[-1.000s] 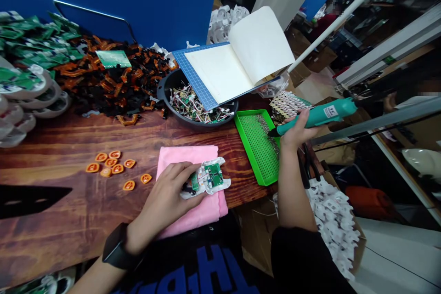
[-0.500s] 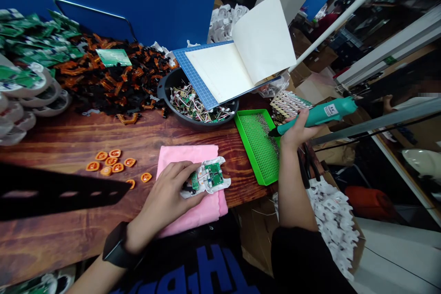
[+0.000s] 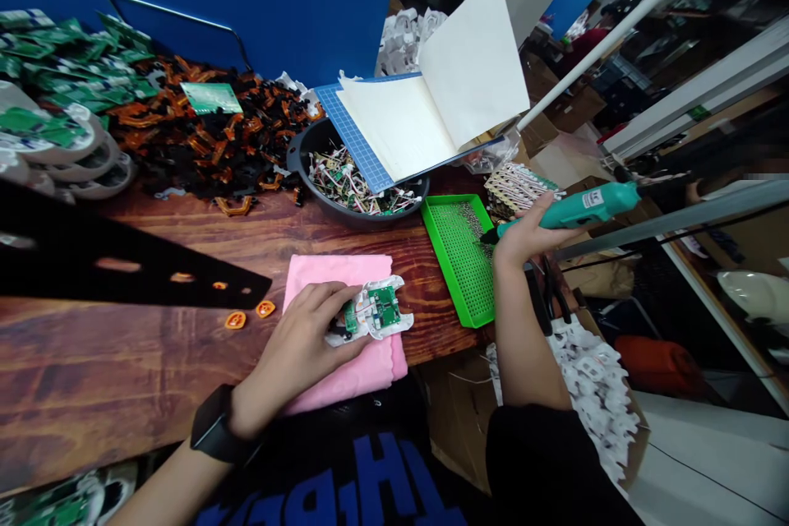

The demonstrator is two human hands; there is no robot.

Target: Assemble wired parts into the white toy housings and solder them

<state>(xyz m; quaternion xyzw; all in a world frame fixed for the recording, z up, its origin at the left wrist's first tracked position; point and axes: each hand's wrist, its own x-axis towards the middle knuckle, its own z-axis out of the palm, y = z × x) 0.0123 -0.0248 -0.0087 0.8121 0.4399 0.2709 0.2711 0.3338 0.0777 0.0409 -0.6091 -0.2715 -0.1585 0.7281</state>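
fingers (image 3: 333, 302) of the left hand (image 3: 302, 329) are standing partly open, spanning a white shell (image 3: 403, 323) and gripping its left end against the thumb. the shell is lying on a pink cloth (image 3: 308, 269) near the table's (image 3: 154, 403) near edge, its right end jutting past the cloth and its green board (image 3: 385, 306) facing up. a dark watch (image 3: 215, 425) is circling the left wrist.

to the right, the right hand (image 3: 523, 238) is holding a teal screwdriver (image 3: 588, 207), its fingers wrapping around the narrower front part. the black tip is pointing left and down over a green tray (image 3: 449, 275), where small screws (image 3: 472, 220) are gathering along the right side; whether the tip is touching them is hard to tell.

beyond the cloth, a dark bowl (image 3: 345, 216) is holding wired parts, while an open notebook (image 3: 400, 127) is lying above it on a blue mat (image 3: 351, 131). at far left, orange and black clips (image 3: 215, 152) are heaping up beside green circuit boards (image 3: 74, 70), and more shells (image 3: 104, 168) are stacking nearer. a black slotted strip (image 3: 148, 255) is cutting across from the left, just beyond two orange rings (image 3: 235, 320). at near right, a box is brimming with white pieces (image 3: 595, 403).
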